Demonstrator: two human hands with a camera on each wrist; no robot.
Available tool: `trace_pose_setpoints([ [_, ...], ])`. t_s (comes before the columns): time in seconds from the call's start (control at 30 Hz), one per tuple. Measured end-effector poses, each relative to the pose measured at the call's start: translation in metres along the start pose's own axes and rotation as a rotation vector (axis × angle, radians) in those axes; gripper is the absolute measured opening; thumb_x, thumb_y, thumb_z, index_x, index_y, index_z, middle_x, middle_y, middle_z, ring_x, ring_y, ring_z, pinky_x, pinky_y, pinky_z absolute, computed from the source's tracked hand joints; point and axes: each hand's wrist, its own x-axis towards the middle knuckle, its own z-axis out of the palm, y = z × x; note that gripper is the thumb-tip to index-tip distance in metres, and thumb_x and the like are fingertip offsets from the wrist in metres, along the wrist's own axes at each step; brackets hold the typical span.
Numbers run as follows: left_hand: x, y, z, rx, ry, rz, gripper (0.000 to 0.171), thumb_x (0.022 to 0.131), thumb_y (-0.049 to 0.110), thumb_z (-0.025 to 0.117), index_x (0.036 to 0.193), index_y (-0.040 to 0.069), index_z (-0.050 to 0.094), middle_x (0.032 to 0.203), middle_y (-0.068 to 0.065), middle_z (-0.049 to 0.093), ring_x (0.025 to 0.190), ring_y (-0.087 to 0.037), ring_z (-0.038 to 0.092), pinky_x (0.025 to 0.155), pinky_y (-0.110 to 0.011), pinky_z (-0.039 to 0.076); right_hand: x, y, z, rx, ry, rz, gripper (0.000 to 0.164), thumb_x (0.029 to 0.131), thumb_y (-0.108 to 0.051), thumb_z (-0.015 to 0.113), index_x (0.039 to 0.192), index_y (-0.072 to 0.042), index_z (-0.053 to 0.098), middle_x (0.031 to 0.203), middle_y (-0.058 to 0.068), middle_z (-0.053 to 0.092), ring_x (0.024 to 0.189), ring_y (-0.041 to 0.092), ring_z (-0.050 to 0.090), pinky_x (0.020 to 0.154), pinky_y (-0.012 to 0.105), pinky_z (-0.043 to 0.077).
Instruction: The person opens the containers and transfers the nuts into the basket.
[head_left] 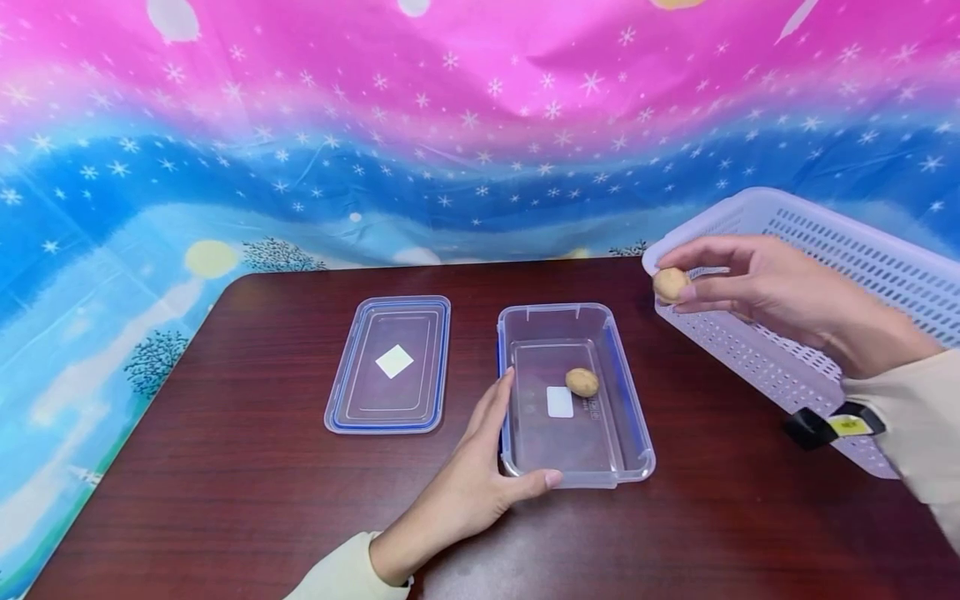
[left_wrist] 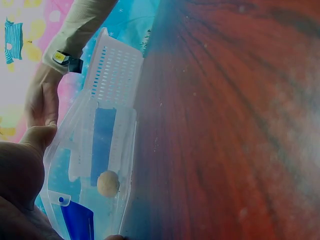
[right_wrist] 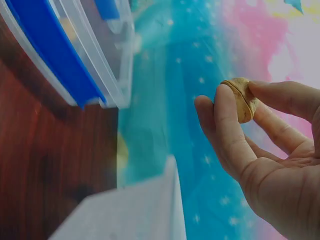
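My right hand (head_left: 780, 292) pinches a walnut (right_wrist: 245, 102) between thumb and fingertips, raised at the left end of the lilac basket (head_left: 862, 242). The shell's seam shows in the right wrist view. A clear plastic container (head_left: 547, 450) with blue side clips stands lidless on the table. Inside it a second walnut (head_left: 582, 382) lies by a white square label (head_left: 559, 402). My left hand (head_left: 474, 479) rests against the container's near left corner, straight fingers along the left side and thumb on the near rim. The basket's inside is mostly hidden behind the right hand.
To the container's left, the clear lid (head_left: 390, 400) with a blue seal lies flat, bearing a pale diamond-shaped label (head_left: 394, 361). The dark reddish wooden table (head_left: 225, 467) ends at a patterned pink and blue cloth (head_left: 450, 150) behind it.
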Motion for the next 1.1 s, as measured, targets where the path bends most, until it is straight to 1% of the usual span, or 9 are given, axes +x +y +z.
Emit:
trace_pose_setpoints([
  [0.13, -0.001, 0.001, -0.001, 0.002, -0.007, -0.022, 0.116, 0.082, 0.043, 0.089, 0.169, 0.037, 0.012, 0.174, 0.007, 0.018, 0.155, -0.023, 0.030, 0.121, -0.057, 0.032, 0.001, 0.013, -0.024, 0.170, -0.022, 0.009, 0.045, 0.102, 0.005, 0.060, 0.138, -0.021, 0.067, 0.123, -0.002, 0.073, 0.107, 0.021, 0.076, 0.082, 0.027, 0.061],
  [0.2, -0.001, 0.001, -0.001, 0.004, -0.009, -0.033, 0.116, 0.082, 0.043, 0.089, 0.169, 0.039, 0.011, 0.174, 0.008, 0.017, 0.155, -0.022, 0.030, 0.121, -0.056, 0.032, 0.002, 0.023, -0.036, 0.255, -0.046, -0.023, 0.046, 0.102, 0.010, 0.055, 0.137, -0.016, 0.067, 0.126, 0.001, 0.070, 0.107, 0.021, 0.075, 0.085, 0.030, 0.062],
  [0.27, 0.000, 0.001, -0.001, 0.006, -0.012, -0.039, 0.117, 0.082, 0.043, 0.089, 0.169, 0.040, 0.011, 0.174, 0.009, 0.017, 0.155, -0.021, 0.030, 0.122, -0.056, 0.032, 0.002, 0.033, -0.049, 0.317, -0.067, -0.045, 0.047, 0.103, 0.013, 0.050, 0.135, -0.015, 0.069, 0.127, 0.001, 0.069, 0.107, 0.019, 0.074, 0.086, 0.030, 0.062],
  [0.37, 0.000, 0.001, -0.001, 0.005, -0.011, -0.031, 0.116, 0.082, 0.043, 0.089, 0.169, 0.039, 0.011, 0.174, 0.009, 0.017, 0.155, -0.022, 0.031, 0.121, -0.056, 0.032, 0.001, 0.046, -0.069, 0.358, -0.100, -0.076, 0.047, 0.105, 0.013, 0.043, 0.136, -0.012, 0.069, 0.128, 0.000, 0.069, 0.108, 0.018, 0.073, 0.088, 0.029, 0.061],
  [0.5, 0.000, 0.000, -0.001, 0.002, -0.008, -0.025, 0.117, 0.082, 0.043, 0.089, 0.169, 0.037, 0.011, 0.174, 0.008, 0.017, 0.155, -0.021, 0.030, 0.122, -0.056, 0.032, -0.001, 0.060, -0.090, 0.400, -0.134, -0.074, 0.051, 0.104, 0.017, 0.039, 0.139, -0.008, 0.066, 0.128, 0.003, 0.071, 0.108, 0.020, 0.073, 0.089, 0.030, 0.061],
  [0.7, -0.001, 0.000, -0.001, -0.009, -0.004, -0.018, 0.117, 0.082, 0.042, 0.089, 0.169, 0.035, 0.012, 0.174, 0.007, 0.017, 0.156, -0.022, 0.029, 0.121, -0.057, 0.031, -0.006, 0.079, -0.114, 0.465, -0.124, -0.013, 0.055, 0.104, 0.018, 0.037, 0.137, -0.013, 0.069, 0.127, 0.001, 0.072, 0.107, 0.021, 0.074, 0.089, 0.028, 0.061],
  [0.83, -0.001, 0.001, -0.001, -0.008, -0.004, -0.017, 0.117, 0.082, 0.042, 0.089, 0.169, 0.035, 0.012, 0.174, 0.007, 0.017, 0.156, -0.022, 0.029, 0.121, -0.057, 0.032, -0.008, 0.093, -0.124, 0.572, -0.213, -0.034, 0.058, 0.104, 0.019, 0.030, 0.138, -0.009, 0.067, 0.130, 0.005, 0.072, 0.109, 0.023, 0.073, 0.091, 0.031, 0.061],
  [0.93, -0.001, 0.001, -0.001, -0.005, -0.004, -0.015, 0.116, 0.083, 0.042, 0.088, 0.169, 0.035, 0.011, 0.174, 0.007, 0.017, 0.155, -0.023, 0.030, 0.121, -0.057, 0.032, -0.008, 0.104, -0.129, 0.642, -0.310, -0.057, 0.059, 0.104, 0.020, 0.025, 0.139, -0.004, 0.065, 0.133, 0.009, 0.072, 0.114, 0.025, 0.073, 0.095, 0.034, 0.060],
  [1.1, 0.000, 0.001, -0.001, -0.004, -0.007, -0.019, 0.116, 0.083, 0.042, 0.088, 0.169, 0.035, 0.011, 0.175, 0.006, 0.017, 0.155, -0.024, 0.030, 0.121, -0.058, 0.032, -0.009, 0.120, -0.135, 0.618, -0.398, -0.027, 0.059, 0.104, 0.021, 0.026, 0.139, -0.007, 0.065, 0.132, 0.009, 0.072, 0.115, 0.025, 0.073, 0.097, 0.035, 0.059],
])
